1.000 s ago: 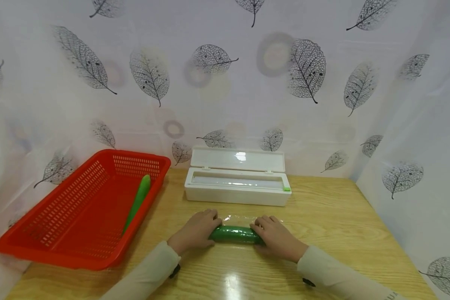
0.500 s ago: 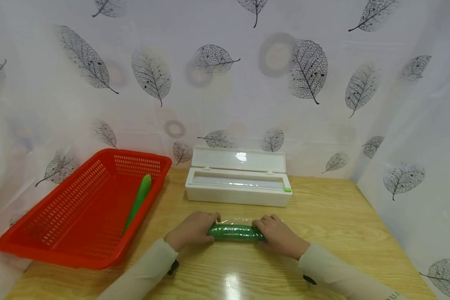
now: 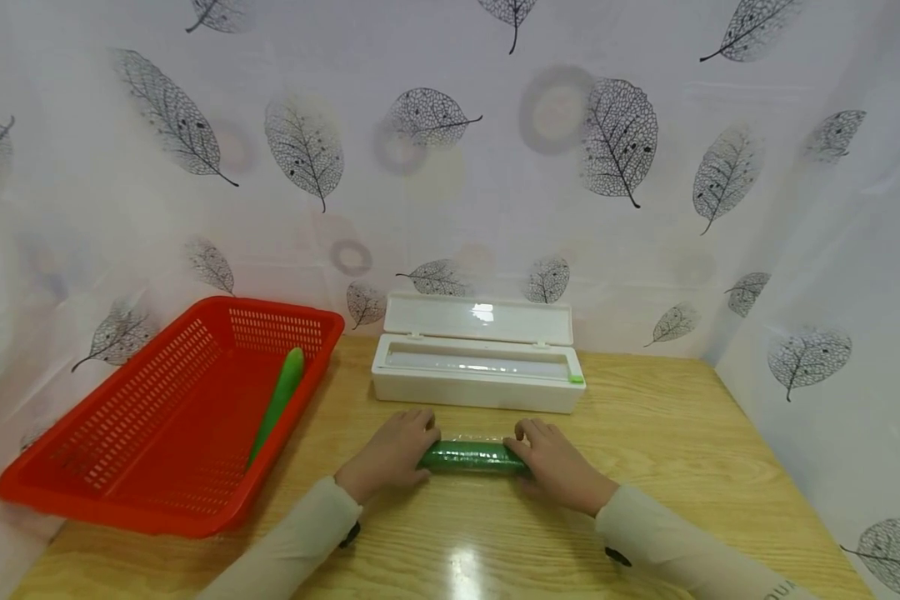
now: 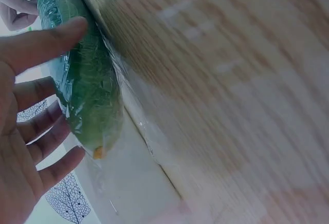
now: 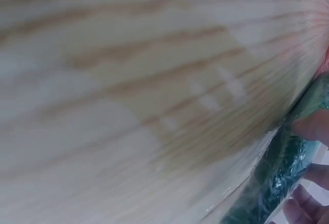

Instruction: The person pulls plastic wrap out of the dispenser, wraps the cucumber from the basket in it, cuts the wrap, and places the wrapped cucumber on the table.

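Note:
A dark green cucumber (image 3: pixel 471 457) lies crosswise on the wooden table, with shiny clear cling film around it. Gripping its left end is my left hand (image 3: pixel 396 448), thumb on the near side and fingers on the far side. My right hand (image 3: pixel 557 463) holds the right end the same way. In the left wrist view the film-covered cucumber (image 4: pixel 92 95) shows creases and a pale tip, and loose film (image 4: pixel 115 193) trails past that tip. The right wrist view has the thumb (image 5: pixel 313 126) pressed on the wrapped cucumber (image 5: pixel 280 178).
Behind the hands stands a white cling film box (image 3: pixel 478 390) with its lid (image 3: pixel 478 320) raised and a roll inside. A red plastic basket (image 3: pixel 120 518) at the left holds another green cucumber (image 3: pixel 277 403). A leaf-print curtain (image 3: pixel 450 208) hangs behind the table (image 3: pixel 690 467).
Both hands have shifted slightly away from me, toward the white box, and the cucumber has moved with them. Less film shows beyond the cucumber. The basket and box stay put.

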Demonstrator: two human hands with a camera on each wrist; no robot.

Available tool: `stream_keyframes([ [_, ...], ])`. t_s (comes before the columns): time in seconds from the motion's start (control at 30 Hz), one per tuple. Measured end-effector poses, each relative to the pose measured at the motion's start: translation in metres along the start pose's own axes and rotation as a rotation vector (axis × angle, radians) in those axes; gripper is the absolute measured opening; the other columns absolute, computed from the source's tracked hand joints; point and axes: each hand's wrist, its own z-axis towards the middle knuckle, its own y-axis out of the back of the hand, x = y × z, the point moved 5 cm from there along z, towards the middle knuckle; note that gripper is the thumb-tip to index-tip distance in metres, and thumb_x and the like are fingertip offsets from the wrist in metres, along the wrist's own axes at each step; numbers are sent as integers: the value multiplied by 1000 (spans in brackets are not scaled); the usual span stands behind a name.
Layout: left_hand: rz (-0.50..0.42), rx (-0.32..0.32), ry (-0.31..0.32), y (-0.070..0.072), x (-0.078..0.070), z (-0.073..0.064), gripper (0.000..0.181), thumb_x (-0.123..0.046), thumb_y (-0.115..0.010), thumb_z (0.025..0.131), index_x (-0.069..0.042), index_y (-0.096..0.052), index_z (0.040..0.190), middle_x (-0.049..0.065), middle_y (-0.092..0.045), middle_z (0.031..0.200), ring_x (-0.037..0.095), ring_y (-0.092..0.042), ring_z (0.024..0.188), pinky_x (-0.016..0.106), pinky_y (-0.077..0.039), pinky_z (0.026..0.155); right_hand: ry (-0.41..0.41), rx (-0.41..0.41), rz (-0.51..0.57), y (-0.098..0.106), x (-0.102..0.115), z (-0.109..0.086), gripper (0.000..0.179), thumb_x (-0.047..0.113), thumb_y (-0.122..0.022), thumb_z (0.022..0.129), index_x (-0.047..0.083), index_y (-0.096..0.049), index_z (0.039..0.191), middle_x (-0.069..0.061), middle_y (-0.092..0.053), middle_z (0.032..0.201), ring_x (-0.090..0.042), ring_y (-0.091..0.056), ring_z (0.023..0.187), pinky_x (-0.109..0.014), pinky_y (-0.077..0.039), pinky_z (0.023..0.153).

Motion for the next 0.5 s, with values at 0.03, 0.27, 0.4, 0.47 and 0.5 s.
stream_keyframes([
  [0.03,4,-3,5,-1,0,0,46,-35,-79,72,-13,-63,109,0,-54,105,15,-51,96,37,-46,92,1,-7,-11,0,0,1,49,26,-79,71,7,-63,113,-4,-52,99,-17,-48,89,-34,-46,76],
  [0.27,43,-27,-1,0,-1,0,47,-31,-81,70,-13,-64,110,-1,-55,99,13,-51,90,35,-46,86,8,16,-60,-1,1,1,54,27,-78,72,2,-62,117,-4,-51,95,-16,-47,86,-36,-47,76],
  [0.4,30,-46,2,1,-1,-1,53,-27,-80,73,-11,-59,119,1,-59,107,16,-55,98,37,-46,91,17,-13,-75,0,0,0,57,29,-79,71,3,-61,118,-6,-55,99,-18,-52,89,-36,-47,75],
  [0.47,21,-45,12,2,0,-1,59,-25,-79,74,-10,-55,126,3,-61,114,19,-56,105,39,-45,95,14,-23,-73,0,-1,0,57,27,-79,71,3,-60,119,-7,-57,100,-19,-54,90,-36,-46,75],
  [0.5,17,-43,18,2,0,-1,61,-25,-78,75,-10,-53,128,3,-61,116,19,-56,108,40,-44,97,12,-26,-69,1,-1,0,56,26,-79,71,3,-60,119,-7,-58,100,-20,-55,91,-37,-47,76],
])
